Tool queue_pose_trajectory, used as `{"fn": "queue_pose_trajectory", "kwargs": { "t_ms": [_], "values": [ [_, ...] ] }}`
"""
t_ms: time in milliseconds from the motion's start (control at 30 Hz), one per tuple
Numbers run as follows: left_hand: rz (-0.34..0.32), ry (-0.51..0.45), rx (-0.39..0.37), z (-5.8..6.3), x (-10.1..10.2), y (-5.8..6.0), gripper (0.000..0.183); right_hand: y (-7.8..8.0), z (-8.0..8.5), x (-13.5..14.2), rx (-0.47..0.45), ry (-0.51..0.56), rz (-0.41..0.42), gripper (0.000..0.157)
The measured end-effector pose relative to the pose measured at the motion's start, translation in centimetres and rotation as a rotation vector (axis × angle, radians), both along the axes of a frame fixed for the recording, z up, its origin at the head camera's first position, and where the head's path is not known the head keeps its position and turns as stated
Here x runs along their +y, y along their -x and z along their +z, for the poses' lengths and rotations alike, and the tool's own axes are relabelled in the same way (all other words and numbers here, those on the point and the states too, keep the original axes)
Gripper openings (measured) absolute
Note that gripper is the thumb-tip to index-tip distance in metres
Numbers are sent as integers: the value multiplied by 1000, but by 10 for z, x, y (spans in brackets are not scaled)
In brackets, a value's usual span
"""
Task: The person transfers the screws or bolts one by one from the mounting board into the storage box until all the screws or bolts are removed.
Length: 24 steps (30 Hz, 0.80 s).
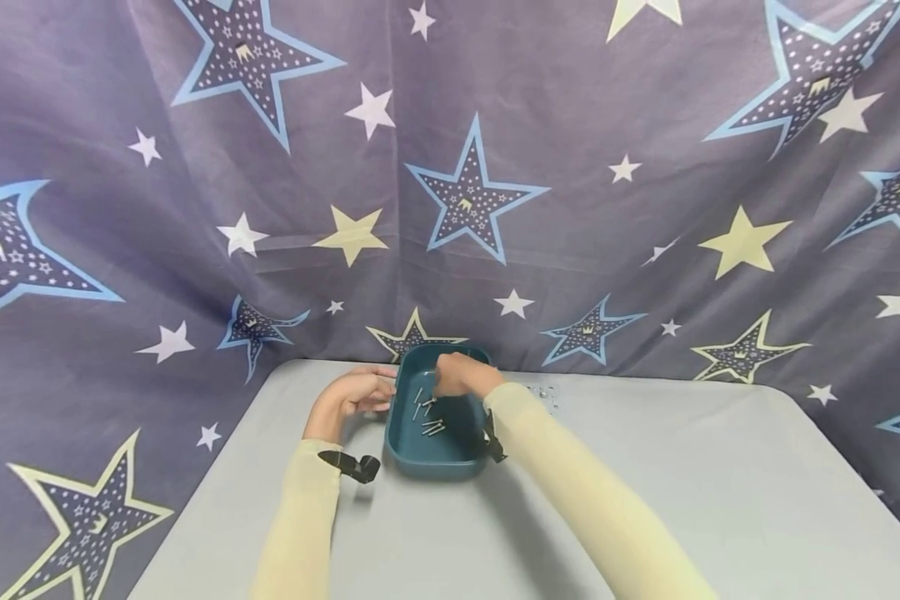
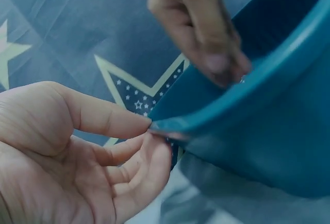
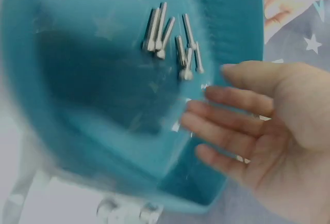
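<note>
A teal plastic bin (image 1: 437, 469) stands on the table with several silver bolts (image 1: 432, 427) on its floor. In the left wrist view, my left hand (image 2: 77, 152) pinches the bin's rim between thumb and fingertips. My right hand (image 1: 461, 375) is inside the bin at its far end. Seen from the right wrist, the right hand (image 3: 247, 115) has its fingers loosely bent and parted from the thumb, with nothing gripped. The bolts (image 3: 160, 30) lie a little beyond its fingertips, most of them roughly side by side. Small shiny bits near the fingertips are too blurred to name.
Just right of the bin, partly behind the right forearm, are small metal parts (image 1: 543, 393) on something pale or clear. The table (image 1: 682, 467) is light grey. A star-patterned cloth (image 1: 585, 250) hangs along its back edge. Both wrists wear dark straps.
</note>
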<state>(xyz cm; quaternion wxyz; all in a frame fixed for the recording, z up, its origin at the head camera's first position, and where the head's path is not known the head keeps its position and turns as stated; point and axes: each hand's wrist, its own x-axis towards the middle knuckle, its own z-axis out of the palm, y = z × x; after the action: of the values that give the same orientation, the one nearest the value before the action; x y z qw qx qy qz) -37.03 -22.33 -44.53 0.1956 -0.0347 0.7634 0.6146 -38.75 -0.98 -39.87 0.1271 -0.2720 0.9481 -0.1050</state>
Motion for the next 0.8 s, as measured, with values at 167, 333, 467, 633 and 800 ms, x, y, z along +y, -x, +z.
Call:
{"fn": "queue_pose_trajectory", "kwargs": {
  "t_ms": [167,333,467,633,800],
  "values": [
    [52,138,81,9,8,8,62,11,12,19,155,130,77,31],
    [94,230,249,31,24,15,72,15,36,48,231,181,65,46],
    [106,283,450,48,41,13,82,13,51,75,304,172,60,58],
    [132,411,677,63,61,6,84,5,63,101,375,163,27,68],
    [97,519,791,72,76,-1,86,-3,67,121,381,157,-16,72]
  ]
}}
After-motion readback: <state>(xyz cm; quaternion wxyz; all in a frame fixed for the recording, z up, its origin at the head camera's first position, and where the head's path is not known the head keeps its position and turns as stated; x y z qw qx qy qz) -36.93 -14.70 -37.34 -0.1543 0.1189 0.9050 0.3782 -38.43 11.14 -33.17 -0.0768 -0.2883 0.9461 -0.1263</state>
